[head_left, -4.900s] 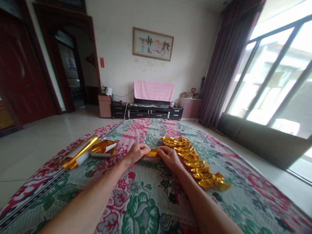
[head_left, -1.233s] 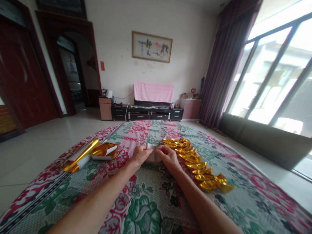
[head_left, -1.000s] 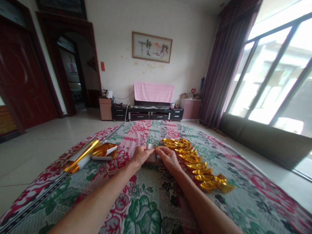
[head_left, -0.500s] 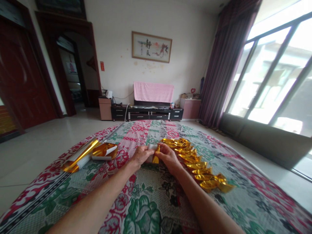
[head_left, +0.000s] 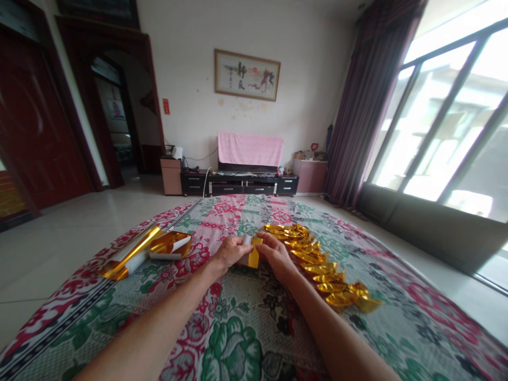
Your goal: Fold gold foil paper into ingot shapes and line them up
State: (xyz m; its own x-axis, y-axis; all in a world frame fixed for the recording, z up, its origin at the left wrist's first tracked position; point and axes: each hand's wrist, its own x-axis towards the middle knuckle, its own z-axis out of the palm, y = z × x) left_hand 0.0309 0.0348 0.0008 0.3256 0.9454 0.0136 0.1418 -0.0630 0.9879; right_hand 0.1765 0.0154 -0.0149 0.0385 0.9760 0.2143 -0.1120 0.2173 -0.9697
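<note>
Between my two hands is a sheet of gold foil paper [head_left: 253, 257], partly folded, its white back showing on the left and a flat gold strip on the right. My left hand [head_left: 231, 251] pinches its left side between thumb and fingers. On the other side my right hand [head_left: 273, 250] grips the right edge, thumb and fingers closed on it. Just right of that hand runs a row of folded gold paper ingots [head_left: 313, 256], overlapping one another. Loose, curled gold foil sheets [head_left: 137, 254] lie to the left, some with the white side up.
A flowered cloth [head_left: 234, 338] covers the round-edged surface under my hands. Beyond it stands a low black cabinet [head_left: 228, 189] with a pink towel [head_left: 251, 149] draped over something on it. A purple curtain [head_left: 357, 106] hangs beside the window at right.
The gold part of the held sheet has gone from a narrow, slanted fold to a wider flat strip. Both hands stay in nearly the same place.
</note>
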